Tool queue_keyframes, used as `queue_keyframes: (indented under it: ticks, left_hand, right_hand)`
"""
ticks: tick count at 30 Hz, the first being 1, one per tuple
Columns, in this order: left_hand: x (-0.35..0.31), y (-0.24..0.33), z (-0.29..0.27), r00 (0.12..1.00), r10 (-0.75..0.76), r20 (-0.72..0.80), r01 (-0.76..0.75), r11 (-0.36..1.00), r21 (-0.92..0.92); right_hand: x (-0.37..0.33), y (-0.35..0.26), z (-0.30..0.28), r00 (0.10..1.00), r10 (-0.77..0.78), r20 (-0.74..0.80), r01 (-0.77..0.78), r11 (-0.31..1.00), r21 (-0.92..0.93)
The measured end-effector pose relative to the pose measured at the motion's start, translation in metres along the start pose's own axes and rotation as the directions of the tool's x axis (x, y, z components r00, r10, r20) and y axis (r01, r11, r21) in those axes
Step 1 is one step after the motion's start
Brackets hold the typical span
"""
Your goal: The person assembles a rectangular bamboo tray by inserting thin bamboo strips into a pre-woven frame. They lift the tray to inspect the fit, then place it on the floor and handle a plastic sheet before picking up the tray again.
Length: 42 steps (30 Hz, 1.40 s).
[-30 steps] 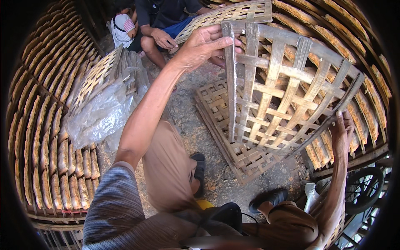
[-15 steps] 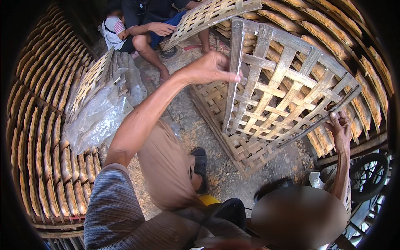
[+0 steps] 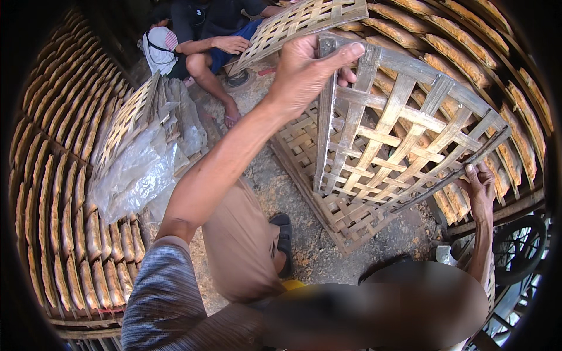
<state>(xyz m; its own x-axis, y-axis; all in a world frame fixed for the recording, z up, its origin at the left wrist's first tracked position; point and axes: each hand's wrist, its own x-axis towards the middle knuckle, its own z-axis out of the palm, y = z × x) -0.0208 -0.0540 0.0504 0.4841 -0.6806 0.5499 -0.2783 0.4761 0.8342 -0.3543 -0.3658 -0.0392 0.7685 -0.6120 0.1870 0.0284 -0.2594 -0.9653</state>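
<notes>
Shelves of brown slabs flank nine and two o'clock as a person's left hand, near twelve, clasps the upper corner of a woven tray at two; the right hand pinches its edge at three.

The raised panel partly hides the stack; the co-worker's head is cut off; a blur swallows the near floor.

text: none legible | white mark on dark shirt: too small to read
</notes>
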Motion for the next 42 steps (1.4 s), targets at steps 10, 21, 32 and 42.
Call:
queue_keyframes:
  ticks: [10, 21, 32, 42]
  left_hand:
    - [0.001, -0.008, -0.015, 0.998, -0.012, 0.068, 0.000, 0.983, 0.183]
    - [-0.002, -0.013, -0.012, 0.994, -0.082, 0.077, 0.080, 0.996, 0.024]
    - [-0.011, -0.015, -0.012, 0.993, -0.107, 0.054, 0.105, 0.994, 0.042]
    - [-0.015, -0.037, -0.038, 0.910, -0.332, 0.248, 0.218, 0.892, 0.395]
  right_hand:
    - [-0.001, -0.009, -0.009, 0.998, 0.049, -0.028, -0.052, 0.992, -0.119]
    - [0.028, -0.153, 0.054, 0.645, -0.724, 0.244, 0.497, 0.156, -0.853]
    - [0.034, -0.161, 0.088, 0.927, -0.345, 0.145, 0.313, 0.503, -0.806]
    - [0.046, -0.112, 0.033, 0.508, -0.858, -0.083, 0.335, 0.286, -0.898]
